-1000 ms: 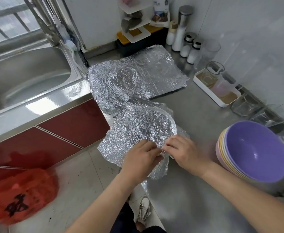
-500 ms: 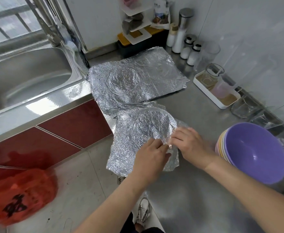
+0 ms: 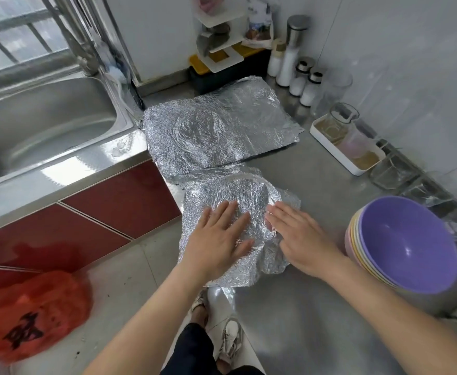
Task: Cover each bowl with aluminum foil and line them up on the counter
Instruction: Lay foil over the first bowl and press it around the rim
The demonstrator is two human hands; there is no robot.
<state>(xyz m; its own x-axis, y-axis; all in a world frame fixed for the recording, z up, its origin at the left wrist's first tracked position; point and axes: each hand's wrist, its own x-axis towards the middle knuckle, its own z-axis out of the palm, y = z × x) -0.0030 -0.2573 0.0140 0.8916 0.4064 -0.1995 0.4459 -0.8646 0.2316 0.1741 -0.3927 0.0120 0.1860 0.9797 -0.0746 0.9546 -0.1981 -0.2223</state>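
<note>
The sink (image 3: 46, 125) bounds the bench (image 3: 316, 307) on the left. The foil-covered bowl (image 3: 238, 193) sits at the bench's front-left edge, with its foil reaching over that edge. The left hand (image 3: 219, 239) has its grip flat, fingers straight, pressing on top of the foil. The right hand (image 3: 300, 239) also has its grip flat, on the foil's right side. Bare bench separates it from the bowl stack (image 3: 406, 244). Half a second earlier, both grips pinched the foil's near edge.
</note>
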